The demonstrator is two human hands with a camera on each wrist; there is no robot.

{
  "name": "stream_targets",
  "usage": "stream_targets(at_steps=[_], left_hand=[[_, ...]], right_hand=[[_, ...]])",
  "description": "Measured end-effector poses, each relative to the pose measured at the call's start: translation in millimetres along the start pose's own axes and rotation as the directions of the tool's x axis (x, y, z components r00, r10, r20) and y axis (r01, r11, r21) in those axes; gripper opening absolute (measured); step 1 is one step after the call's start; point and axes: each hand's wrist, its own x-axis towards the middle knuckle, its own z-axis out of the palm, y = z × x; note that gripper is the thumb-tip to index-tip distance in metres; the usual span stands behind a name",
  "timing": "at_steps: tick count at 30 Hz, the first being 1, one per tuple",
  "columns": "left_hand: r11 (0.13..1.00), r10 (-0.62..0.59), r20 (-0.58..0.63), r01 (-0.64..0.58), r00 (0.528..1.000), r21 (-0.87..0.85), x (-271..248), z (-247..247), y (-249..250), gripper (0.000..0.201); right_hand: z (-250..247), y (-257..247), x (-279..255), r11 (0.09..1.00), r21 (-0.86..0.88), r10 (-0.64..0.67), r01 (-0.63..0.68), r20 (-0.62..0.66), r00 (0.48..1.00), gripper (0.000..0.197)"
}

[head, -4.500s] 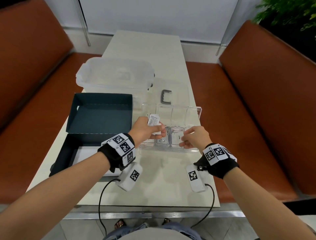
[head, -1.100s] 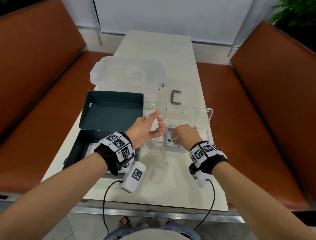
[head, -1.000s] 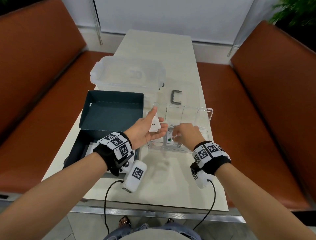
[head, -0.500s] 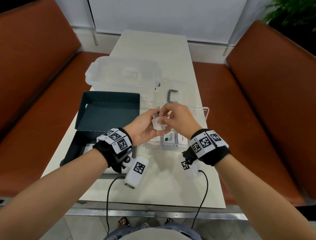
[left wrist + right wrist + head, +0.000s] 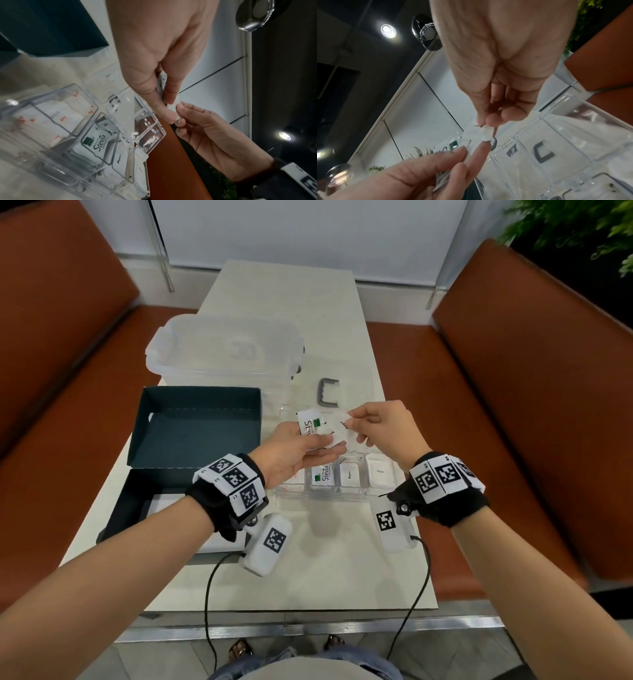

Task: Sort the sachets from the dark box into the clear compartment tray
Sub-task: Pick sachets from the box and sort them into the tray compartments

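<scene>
Above the clear compartment tray [image 5: 342, 496], my left hand [image 5: 325, 445] holds a small fan of sachets, a Stevia sachet [image 5: 309, 423] on top. My right hand [image 5: 351, 422] pinches the corner of a white sachet [image 5: 337, 434] still lying in that fan. In the right wrist view the right hand [image 5: 485, 121] pinches the same sachet [image 5: 476, 133]. In the left wrist view the left hand [image 5: 163, 97] grips the sachets [image 5: 162, 79]. The tray's near row holds a Stevia sachet [image 5: 323, 475], a pepper sachet [image 5: 349, 474] and a sugar sachet [image 5: 380, 472]. The dark box [image 5: 191, 436] lies open to the left.
A clear lidded plastic tub [image 5: 226, 354] stands behind the dark box. A grey U-shaped handle [image 5: 328, 397] lies on the table behind the tray. Brown benches [image 5: 531, 405] flank the narrow table. The table's front edge [image 5: 291, 616] is close to my body.
The right hand rose from the tray's near compartment to the left hand and took hold of a white sachet. It now draws that sachet to the right, exposing the Stevia sachet.
</scene>
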Motion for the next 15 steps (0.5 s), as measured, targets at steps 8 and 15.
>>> stream_targets(at_steps=[8,15], left_hand=[[0.993,0.113,-0.083,-0.115,0.990,-0.017,11,8,-13,0.026],[0.958,0.095,0.039,-0.102,0.995,0.268,7,1,-5,0.026]], right_hand=[[-4,9,-11,0.898,0.414,0.196,-0.146,-0.081,0.977,0.013],[-19,-9,-11,0.893,-0.406,-0.190,0.194,0.050,0.981,0.023]])
